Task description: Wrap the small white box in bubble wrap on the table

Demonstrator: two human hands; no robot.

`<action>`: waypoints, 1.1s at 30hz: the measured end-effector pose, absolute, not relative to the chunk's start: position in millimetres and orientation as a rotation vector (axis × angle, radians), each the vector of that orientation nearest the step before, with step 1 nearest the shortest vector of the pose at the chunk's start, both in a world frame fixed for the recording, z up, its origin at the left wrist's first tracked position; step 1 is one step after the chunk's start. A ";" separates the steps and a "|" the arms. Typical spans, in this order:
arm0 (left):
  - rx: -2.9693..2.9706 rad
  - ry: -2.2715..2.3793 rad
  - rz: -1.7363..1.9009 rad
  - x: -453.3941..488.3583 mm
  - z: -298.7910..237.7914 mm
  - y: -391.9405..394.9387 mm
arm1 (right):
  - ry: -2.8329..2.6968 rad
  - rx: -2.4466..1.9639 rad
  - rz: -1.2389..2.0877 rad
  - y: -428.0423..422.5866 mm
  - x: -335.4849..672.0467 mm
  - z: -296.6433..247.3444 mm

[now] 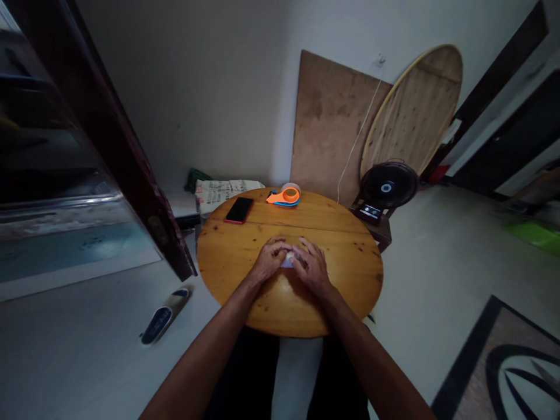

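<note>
A small whitish, pale-violet piece (pixel 287 261), perhaps paper or plastic, lies at the middle of the round wooden table (pixel 350 251). My left hand (pixel 272 256) closes on it from the left, fingers bent over its edge. From the right, my right hand (pixel 311 263) grips the same piece with thumb and curled fingers. Both hands rest low over the tabletop, their fingertips almost meeting. Most of the piece is covered by the fingers, so its exact kind cannot be made out.
Beyond the hands are an orange and blue tape dispenser (pixel 284 196) and a dark phone (pixel 239 210) with a red edge. A round fan-like black object (pixel 389 185) stands right of the table. A slipper (pixel 165 316) lies on the floor at left.
</note>
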State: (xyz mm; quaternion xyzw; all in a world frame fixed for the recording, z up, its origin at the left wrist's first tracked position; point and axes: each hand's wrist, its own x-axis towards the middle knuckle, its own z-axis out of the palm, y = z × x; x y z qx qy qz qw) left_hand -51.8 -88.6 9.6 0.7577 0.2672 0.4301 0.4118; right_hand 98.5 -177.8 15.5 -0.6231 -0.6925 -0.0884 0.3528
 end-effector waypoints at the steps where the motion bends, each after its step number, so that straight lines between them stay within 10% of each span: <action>1: 1.887 0.673 1.081 -51.8 10.5 -88.8 | -1.813 -1.620 -0.252 -177.6 97.9 15.3; 33: 1.520 0.749 0.984 -44.9 3.1 -88.8 | -1.833 -1.609 -0.288 -181.1 93.2 22.8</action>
